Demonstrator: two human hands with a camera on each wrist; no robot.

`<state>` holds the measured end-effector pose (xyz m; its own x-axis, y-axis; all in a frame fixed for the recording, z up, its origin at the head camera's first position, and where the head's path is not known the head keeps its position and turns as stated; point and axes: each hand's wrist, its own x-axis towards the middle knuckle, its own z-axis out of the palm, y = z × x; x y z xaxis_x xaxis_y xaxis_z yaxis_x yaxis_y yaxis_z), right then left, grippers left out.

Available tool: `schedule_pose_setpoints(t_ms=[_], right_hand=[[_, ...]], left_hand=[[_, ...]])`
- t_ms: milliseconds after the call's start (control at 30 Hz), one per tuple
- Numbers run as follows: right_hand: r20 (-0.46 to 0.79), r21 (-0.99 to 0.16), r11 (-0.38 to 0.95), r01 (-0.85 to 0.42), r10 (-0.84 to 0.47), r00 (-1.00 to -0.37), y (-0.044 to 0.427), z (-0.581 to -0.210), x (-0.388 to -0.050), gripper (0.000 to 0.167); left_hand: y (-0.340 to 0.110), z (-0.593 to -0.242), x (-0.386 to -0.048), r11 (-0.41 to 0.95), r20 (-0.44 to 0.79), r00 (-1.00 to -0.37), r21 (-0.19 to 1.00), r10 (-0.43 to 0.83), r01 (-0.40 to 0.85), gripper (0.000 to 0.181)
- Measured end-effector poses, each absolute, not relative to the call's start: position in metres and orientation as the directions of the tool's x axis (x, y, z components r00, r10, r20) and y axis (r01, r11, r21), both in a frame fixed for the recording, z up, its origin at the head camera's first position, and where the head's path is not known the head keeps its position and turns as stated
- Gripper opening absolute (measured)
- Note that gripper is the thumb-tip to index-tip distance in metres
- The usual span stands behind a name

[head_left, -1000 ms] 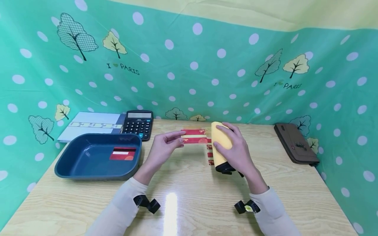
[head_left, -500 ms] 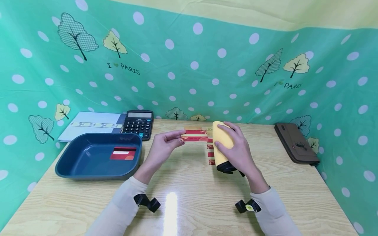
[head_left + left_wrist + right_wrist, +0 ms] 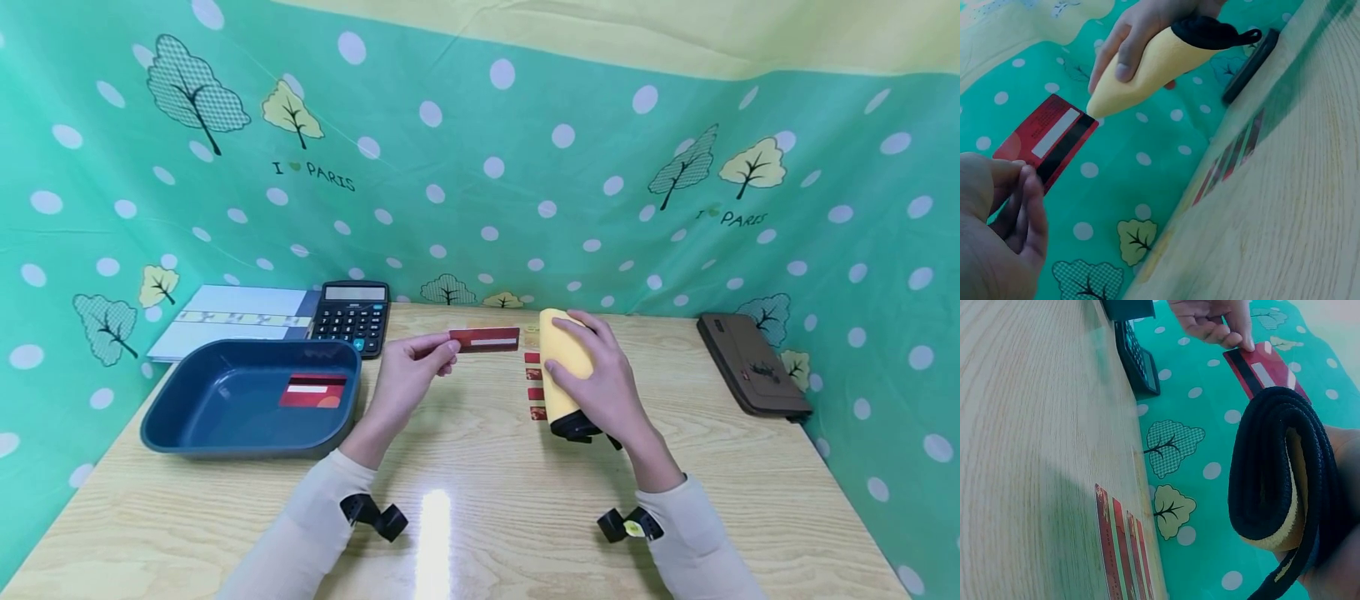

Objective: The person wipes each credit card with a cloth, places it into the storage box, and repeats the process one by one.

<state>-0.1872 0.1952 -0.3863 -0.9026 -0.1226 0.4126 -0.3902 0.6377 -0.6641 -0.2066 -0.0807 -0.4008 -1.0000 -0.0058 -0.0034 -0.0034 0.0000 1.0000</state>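
My left hand [image 3: 411, 367] pinches a red bank card [image 3: 486, 339] by its left end, above the table. In the left wrist view, the card [image 3: 1047, 144] shows its dark magnetic stripe and white signature strip. To the right, my right hand [image 3: 596, 371] grips a folded yellow cloth [image 3: 562, 362] with a black edge. The right wrist view shows its layers of black edging [image 3: 1266, 462]. Card and cloth look slightly apart in the head view. Several red-and-cream striped cards [image 3: 534, 392] lie on the table beside and partly behind the cloth.
At left stands a blue basin [image 3: 217, 417] with a red card [image 3: 312, 390] lying inside. Behind it are a black calculator [image 3: 351, 317] and a white-and-blue folder [image 3: 232, 312]. A brown wallet [image 3: 753, 367] lies at right. A polka-dot curtain [image 3: 480, 192] hangs behind the wooden table [image 3: 487, 467].
My left hand has turned the card over: its red-and-cream striped side faced up before, and now the side with the white strip shows. The right hand and cloth have barely moved.
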Motion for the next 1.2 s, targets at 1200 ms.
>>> schedule_pose_setpoints(t_ms=[1200], right_hand=[[0.431, -0.668, 0.597, -0.444, -0.176, -0.885, 0.181, -0.390, -0.182, 0.057]], left_hand=[[-0.072, -0.408, -0.206, -0.062, 0.042, -0.999, 0.997, 0.019, 0.041, 0.043]])
